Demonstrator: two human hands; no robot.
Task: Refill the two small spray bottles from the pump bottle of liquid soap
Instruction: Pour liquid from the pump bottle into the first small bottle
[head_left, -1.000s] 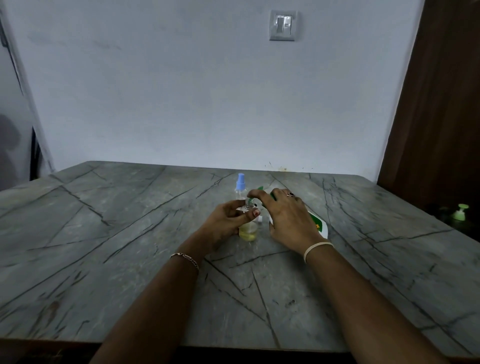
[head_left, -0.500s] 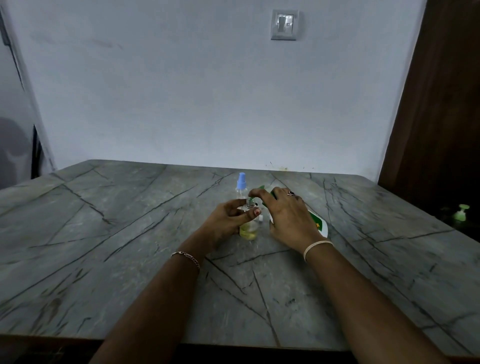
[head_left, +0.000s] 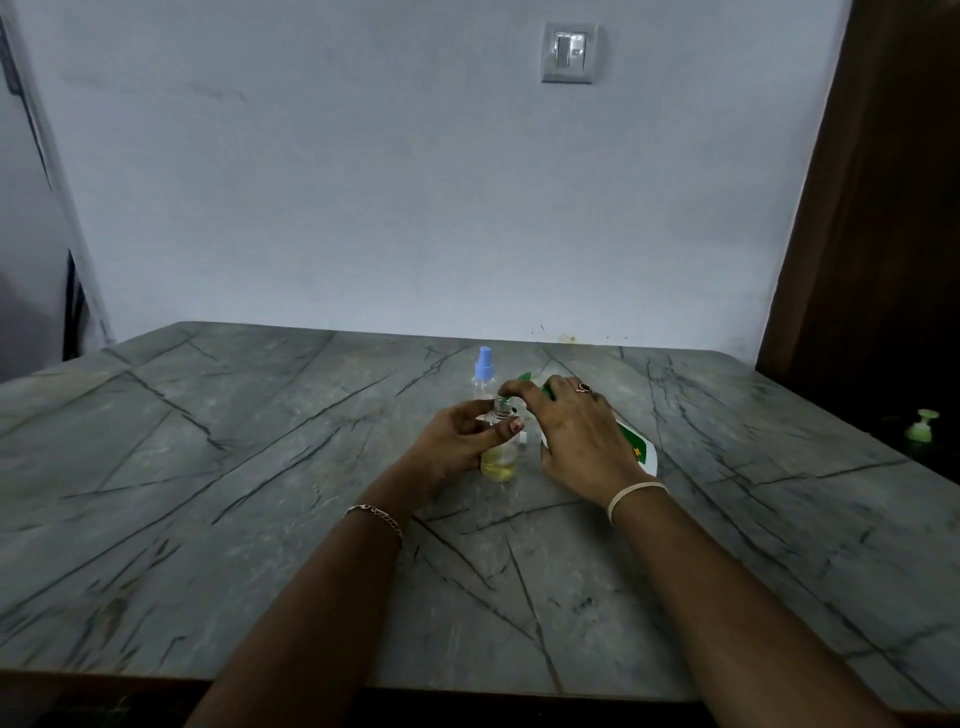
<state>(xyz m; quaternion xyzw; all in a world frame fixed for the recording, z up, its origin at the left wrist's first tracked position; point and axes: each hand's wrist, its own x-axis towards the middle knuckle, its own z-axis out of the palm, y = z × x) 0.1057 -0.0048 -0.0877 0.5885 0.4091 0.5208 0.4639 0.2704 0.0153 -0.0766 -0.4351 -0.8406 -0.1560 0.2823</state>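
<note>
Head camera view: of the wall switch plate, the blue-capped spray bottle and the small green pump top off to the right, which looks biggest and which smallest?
1. Wall switch plate.
2. Blue-capped spray bottle, partly hidden by the left hand.
3. Green pump top, smallest.
They sit at different distances from the camera, so true sizes may differ.

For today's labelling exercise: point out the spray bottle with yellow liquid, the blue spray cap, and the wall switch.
spray bottle with yellow liquid (head_left: 500, 462), head view, lower body.
blue spray cap (head_left: 484, 362), head view, cap's middle.
wall switch (head_left: 569, 53), head view, plate centre.

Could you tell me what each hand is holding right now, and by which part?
The left hand grips the open spray bottle around its body; the right hand holds the soap bottle, tipped toward it, around its body.
</note>
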